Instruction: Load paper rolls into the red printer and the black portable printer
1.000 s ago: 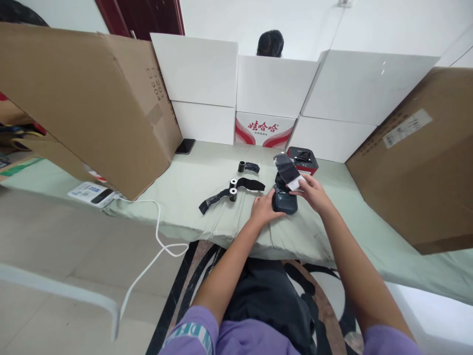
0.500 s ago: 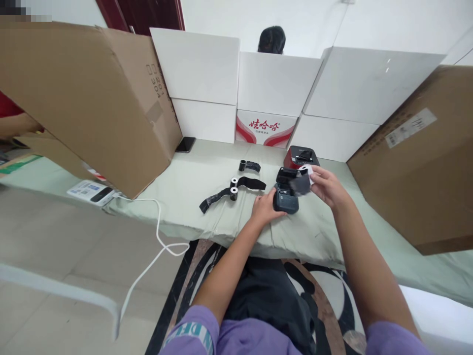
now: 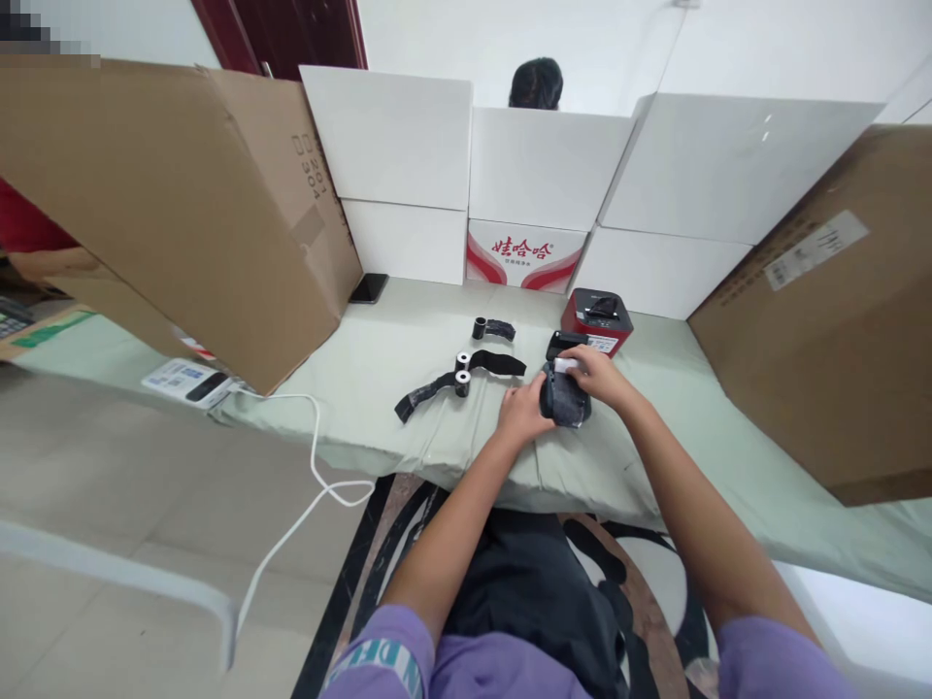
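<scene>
A small dark label printer (image 3: 548, 396) stands on the cloth-covered table with its lid (image 3: 566, 343) raised. My left hand (image 3: 521, 413) is closed around the printer's left side. Pinched in my right hand (image 3: 598, 374) is a white paper roll (image 3: 566, 365), held at the printer's open compartment. The roll's dark loose end (image 3: 569, 400) lies over the printer's front. To the left are two more rolls (image 3: 462, 374) with dark strips unrolled, and a small black roll (image 3: 479, 328) with a short strip lies behind them.
A red and black box-shaped device (image 3: 615, 325) stands behind the printer. White boards (image 3: 549, 165) and cardboard boxes (image 3: 167, 184) wall the table in. A phone (image 3: 369, 287) lies at back left; a white device (image 3: 182, 381) with a cable sits at the left edge. Another person's head (image 3: 537, 83) shows beyond.
My right hand has moved left and down, bringing the paper roll from beside the printer into its opening. The loose end now drapes over the front. My left hand stays on the printer.
</scene>
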A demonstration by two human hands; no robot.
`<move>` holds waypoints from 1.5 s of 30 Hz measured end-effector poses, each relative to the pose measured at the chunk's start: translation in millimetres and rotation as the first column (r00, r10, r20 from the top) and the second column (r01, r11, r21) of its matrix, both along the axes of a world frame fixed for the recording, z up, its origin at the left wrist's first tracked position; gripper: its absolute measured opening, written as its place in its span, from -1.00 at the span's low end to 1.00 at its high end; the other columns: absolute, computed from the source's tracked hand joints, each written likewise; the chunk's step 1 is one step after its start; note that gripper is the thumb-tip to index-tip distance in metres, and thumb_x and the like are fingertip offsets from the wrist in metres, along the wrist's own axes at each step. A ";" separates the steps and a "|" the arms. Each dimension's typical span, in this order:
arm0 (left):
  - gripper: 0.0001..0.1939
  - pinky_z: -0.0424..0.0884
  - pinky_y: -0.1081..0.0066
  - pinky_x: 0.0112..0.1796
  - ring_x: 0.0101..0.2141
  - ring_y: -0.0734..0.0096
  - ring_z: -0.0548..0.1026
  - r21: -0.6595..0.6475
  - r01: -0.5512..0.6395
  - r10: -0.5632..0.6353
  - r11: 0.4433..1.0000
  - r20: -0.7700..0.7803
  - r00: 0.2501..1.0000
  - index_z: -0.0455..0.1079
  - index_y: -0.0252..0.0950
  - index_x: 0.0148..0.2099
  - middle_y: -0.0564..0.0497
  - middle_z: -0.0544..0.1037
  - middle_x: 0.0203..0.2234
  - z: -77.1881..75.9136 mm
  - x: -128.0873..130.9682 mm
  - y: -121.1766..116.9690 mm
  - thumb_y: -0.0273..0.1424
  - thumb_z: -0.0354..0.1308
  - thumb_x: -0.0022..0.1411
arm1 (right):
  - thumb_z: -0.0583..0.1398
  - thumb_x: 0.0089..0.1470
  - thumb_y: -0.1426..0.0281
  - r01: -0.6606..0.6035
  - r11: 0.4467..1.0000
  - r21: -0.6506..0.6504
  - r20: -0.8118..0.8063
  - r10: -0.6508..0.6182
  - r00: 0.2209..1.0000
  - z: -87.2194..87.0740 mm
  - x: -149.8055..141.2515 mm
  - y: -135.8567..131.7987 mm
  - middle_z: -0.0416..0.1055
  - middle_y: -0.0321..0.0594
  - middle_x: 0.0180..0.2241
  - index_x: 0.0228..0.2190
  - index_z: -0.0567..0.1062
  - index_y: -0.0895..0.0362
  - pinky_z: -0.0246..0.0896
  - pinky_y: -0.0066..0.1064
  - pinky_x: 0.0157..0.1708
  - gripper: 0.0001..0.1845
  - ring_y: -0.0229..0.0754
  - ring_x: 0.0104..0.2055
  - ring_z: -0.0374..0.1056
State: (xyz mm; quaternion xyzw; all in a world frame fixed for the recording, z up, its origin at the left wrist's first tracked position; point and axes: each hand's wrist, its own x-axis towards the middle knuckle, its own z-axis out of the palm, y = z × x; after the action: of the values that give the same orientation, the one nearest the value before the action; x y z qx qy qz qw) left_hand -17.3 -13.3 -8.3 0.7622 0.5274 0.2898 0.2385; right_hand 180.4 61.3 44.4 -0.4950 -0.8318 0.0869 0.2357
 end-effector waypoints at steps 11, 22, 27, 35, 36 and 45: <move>0.07 0.22 0.10 0.25 0.22 -0.02 0.43 -0.034 -0.004 0.005 0.999 0.025 1.000 0.05 -0.20 0.46 -0.17 0.47 0.23 3.1 -0.9 -1.5 0.01 0.42 0.02 | 0.26 0.03 0.39 0.176 0.984 0.017 0.167 -0.176 0.970 3.9 -14.1 -7.5 0.48 -0.05 -0.17 -0.32 0.63 0.09 0.29 -0.09 0.00 -0.84 0.05 -0.09 0.35; 0.07 0.24 0.09 0.24 0.22 -0.03 0.44 -0.034 0.001 0.000 0.999 0.034 0.999 0.05 -0.16 0.45 -0.14 0.48 0.23 5.2 -2.1 -2.1 -0.01 0.43 0.01 | 0.01 0.30 0.17 0.310 0.947 0.082 -0.123 -0.299 0.946 22.3 -7.7 -17.8 0.45 0.01 0.19 0.21 0.42 0.11 0.07 0.20 0.21 -0.44 0.25 0.21 0.22; 0.07 0.23 0.08 0.24 0.21 -0.02 0.44 -0.021 0.002 -0.002 1.000 0.026 1.000 0.07 -0.23 0.44 -0.19 0.49 0.21 4.1 -1.9 -2.1 -0.01 0.44 0.01 | -0.04 0.34 0.16 0.202 0.977 0.060 -0.144 -0.192 0.971 27.1 -7.7 -43.9 0.59 0.00 -0.04 -0.10 0.59 0.09 0.23 -0.06 0.09 -0.53 0.13 0.06 0.42; 0.08 0.23 0.08 0.24 0.22 0.00 0.44 -0.026 0.005 -0.004 1.000 0.020 1.000 0.05 -0.23 0.45 -0.20 0.50 0.20 3.5 -0.8 -1.5 -0.02 0.45 0.01 | -0.10 0.37 0.12 0.190 0.981 -0.050 0.022 -0.189 0.982 24.5 -14.4 -69.4 0.61 -0.03 -0.27 -0.28 0.59 0.07 0.28 -0.16 -0.15 -0.46 0.09 -0.19 0.49; 0.08 0.22 0.08 0.25 0.22 0.00 0.44 -0.027 0.003 -0.002 1.000 0.018 1.000 0.05 -0.22 0.45 -0.19 0.50 0.20 3.1 -0.8 -1.3 -0.02 0.45 0.01 | -0.11 0.37 0.13 0.190 0.981 -0.041 0.059 -0.187 0.981 25.1 -16.4 -70.8 0.61 -0.02 -0.27 -0.28 0.59 0.07 0.28 -0.16 -0.15 -0.46 0.09 -0.19 0.49; 0.08 0.22 0.10 0.25 0.23 0.00 0.42 -0.014 0.003 -0.002 1.000 0.019 1.000 0.05 -0.21 0.45 -0.18 0.47 0.24 0.6 -0.9 -0.4 -0.03 0.45 0.01 | -0.09 0.38 0.14 0.254 0.967 -0.028 0.178 -0.245 0.953 9.2 -18.8 -72.3 0.62 0.02 -0.03 -0.08 0.63 0.05 0.29 0.00 0.13 -0.45 0.16 0.02 0.51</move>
State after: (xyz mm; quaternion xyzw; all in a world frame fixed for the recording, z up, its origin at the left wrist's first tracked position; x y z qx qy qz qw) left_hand -18.2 -13.7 -7.8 0.7583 0.5261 0.2932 0.2494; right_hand 161.7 -11.0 53.6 -0.6076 -0.7775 0.0339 0.1590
